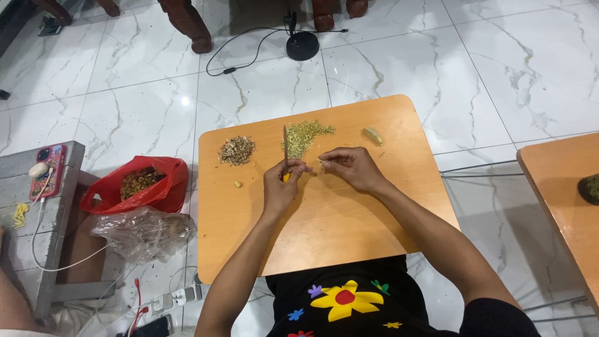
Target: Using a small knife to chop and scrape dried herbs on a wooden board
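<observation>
Orange-brown wooden desk (349,231) with rounded corners, sitting on a white marble-tile floor (499,75).

Left hand (282,184): grip closed around the yellow handle of a small thin-bladed knife (286,150), blade pointing up and away from the person, tip near the green pile. Right hand (350,167): fingertips pinched together on something thin and pale, too small to identify. The two hands are just beside each other near desk centre, a small gap between them.

On the desk:
- pile of greenish-yellow chopped bits (304,135), just beyond the hands, knife blade at its left edge
- pile of brown dry chopped bits (237,150), left of the green pile, apart from it
- small pale yellow-green piece (373,135), right of the green pile, lying alone
- tiny yellow scrap (238,184), near the left hand

Left of the desk, on the floor: red plastic bag (140,185), open, with brownish material inside; clear plastic bag (146,229) with dark contents touching it below. Grey bench (62,206) further left carrying a phone in a red patterned case (48,170) with a white cable attached.

Top of view: black round stand base (302,45) with a black cable trailing left. Edge of a second wooden desk (558,200) at right.
</observation>
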